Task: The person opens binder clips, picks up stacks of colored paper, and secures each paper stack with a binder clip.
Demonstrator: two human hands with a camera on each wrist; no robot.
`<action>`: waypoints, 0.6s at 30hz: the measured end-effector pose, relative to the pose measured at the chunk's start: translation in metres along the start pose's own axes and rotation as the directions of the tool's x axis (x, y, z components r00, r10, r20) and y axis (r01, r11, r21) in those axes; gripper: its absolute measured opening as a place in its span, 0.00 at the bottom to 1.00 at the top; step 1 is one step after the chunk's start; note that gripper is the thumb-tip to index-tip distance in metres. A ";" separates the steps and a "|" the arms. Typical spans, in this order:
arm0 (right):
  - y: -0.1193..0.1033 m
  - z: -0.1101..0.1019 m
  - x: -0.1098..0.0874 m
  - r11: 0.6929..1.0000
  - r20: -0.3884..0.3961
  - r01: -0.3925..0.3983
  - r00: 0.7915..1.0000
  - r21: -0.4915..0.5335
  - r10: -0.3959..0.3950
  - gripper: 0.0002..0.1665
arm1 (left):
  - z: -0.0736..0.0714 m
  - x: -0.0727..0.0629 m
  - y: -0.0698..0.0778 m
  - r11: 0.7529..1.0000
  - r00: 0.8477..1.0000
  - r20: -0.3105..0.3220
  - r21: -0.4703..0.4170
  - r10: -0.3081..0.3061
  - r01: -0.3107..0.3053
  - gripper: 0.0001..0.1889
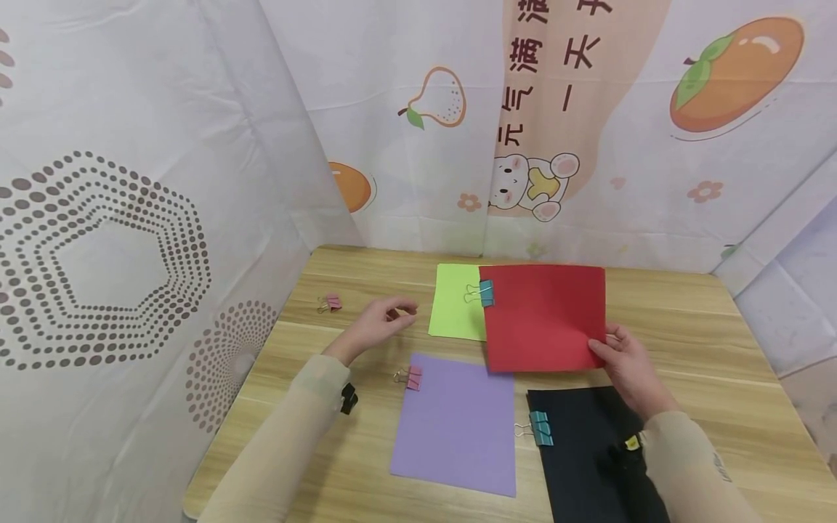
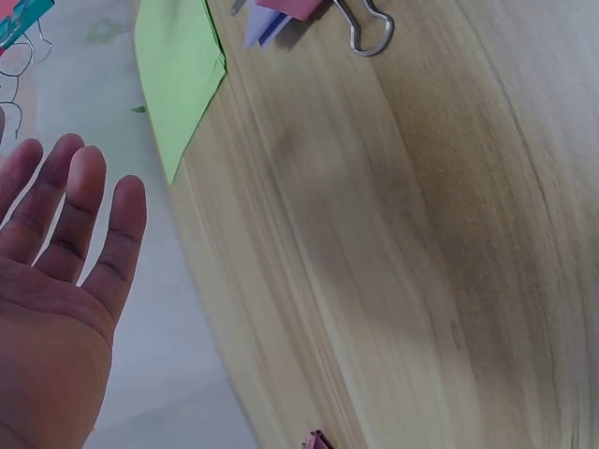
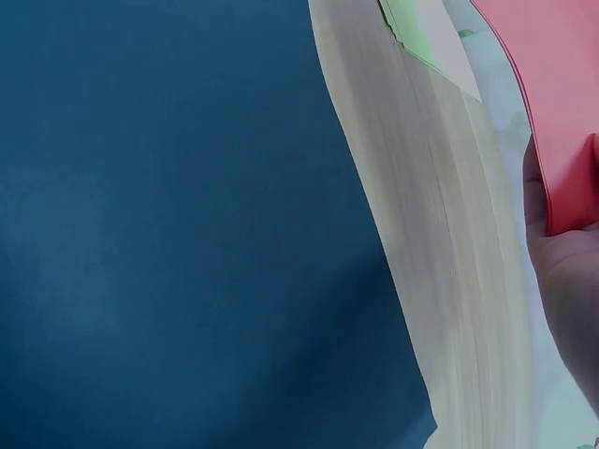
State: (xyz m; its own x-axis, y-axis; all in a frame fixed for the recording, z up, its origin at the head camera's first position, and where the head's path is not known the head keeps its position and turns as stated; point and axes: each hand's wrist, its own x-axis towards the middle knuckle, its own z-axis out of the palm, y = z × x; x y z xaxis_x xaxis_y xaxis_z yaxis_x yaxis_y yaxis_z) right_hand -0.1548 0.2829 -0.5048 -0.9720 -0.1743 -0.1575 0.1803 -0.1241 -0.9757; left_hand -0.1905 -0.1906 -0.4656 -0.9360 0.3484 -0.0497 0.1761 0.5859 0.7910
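Note:
My right hand (image 1: 631,363) pinches the lower right corner of a red sheet of paper (image 1: 546,319), thumb on its front face and fingers behind. A teal binder clip (image 1: 487,293) bites the red paper's left edge. In the right wrist view the red paper (image 3: 562,103) shows more than one layer along its edge. My left hand (image 1: 379,325) holds nothing, its fingers loosely bent in the head view. It hovers left of the green paper (image 1: 454,301), which the red paper partly covers. The left wrist view shows this palm (image 2: 51,327) with the fingers apart.
Purple paper (image 1: 454,428) with a pink binder clip (image 1: 413,378) lies in front. Black paper (image 1: 575,465) with a teal binder clip (image 1: 540,428) lies at right, under my right forearm. A loose pink binder clip (image 1: 333,301) sits at back left. A curtain (image 1: 405,189) hangs behind the table.

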 end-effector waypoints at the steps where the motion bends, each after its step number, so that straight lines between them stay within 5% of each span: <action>1: 0.000 -0.001 0.000 1.000 -0.002 0.001 1.000 0.004 -0.001 0.15 | 0.000 0.000 -0.001 1.000 1.000 0.000 0.002 -0.001 0.001 0.16; 18: 0.001 -0.012 -0.002 0.999 -0.054 -0.031 0.998 0.041 0.033 0.15 | -0.003 -0.006 -0.014 0.998 0.998 0.027 0.021 -0.056 0.056 0.21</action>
State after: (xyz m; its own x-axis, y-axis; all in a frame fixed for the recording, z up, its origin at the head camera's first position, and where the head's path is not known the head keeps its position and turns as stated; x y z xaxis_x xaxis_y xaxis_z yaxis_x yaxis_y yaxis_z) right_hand -0.1542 0.2948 -0.5070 -0.9722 -0.1255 -0.1977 0.2164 -0.1587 -0.9633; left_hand -0.1878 -0.2033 -0.4748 -0.9360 0.3343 -0.1105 0.1299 0.6196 0.7741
